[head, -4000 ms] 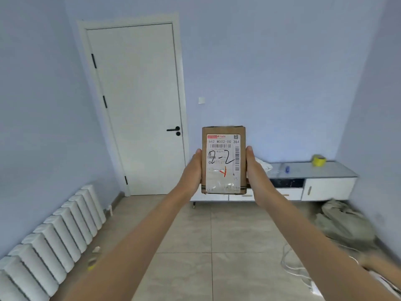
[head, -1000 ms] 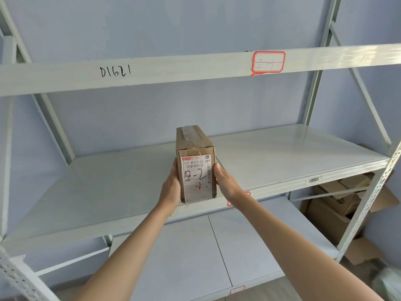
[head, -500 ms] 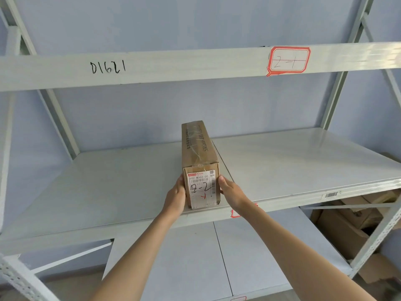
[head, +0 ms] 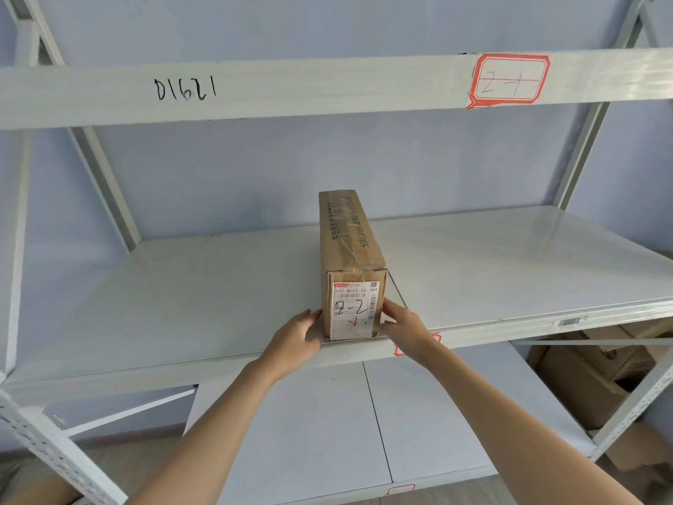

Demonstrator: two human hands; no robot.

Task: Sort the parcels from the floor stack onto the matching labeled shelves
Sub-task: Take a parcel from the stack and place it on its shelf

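A small storeroom or parcel-sorting room: pale metal racking (head: 327, 92) with perforated uprights stands against a plain blue wall (head: 327, 169), its beams carrying hand-written codes and a red-bordered label (head: 508, 81) reading "2-1". Cardboard boxes (head: 582, 377) sit under the rack at right.

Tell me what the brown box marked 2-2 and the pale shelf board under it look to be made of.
Brown oblong box marked 2-2: corrugated cardboard by its look, matte brown with folded flaps, glossy clear tape along the top, white paper label on the end.
Pale grey shelf board: probably painted sheet metal; smooth, slightly glossy, with soft reflections and a thin folded front lip.
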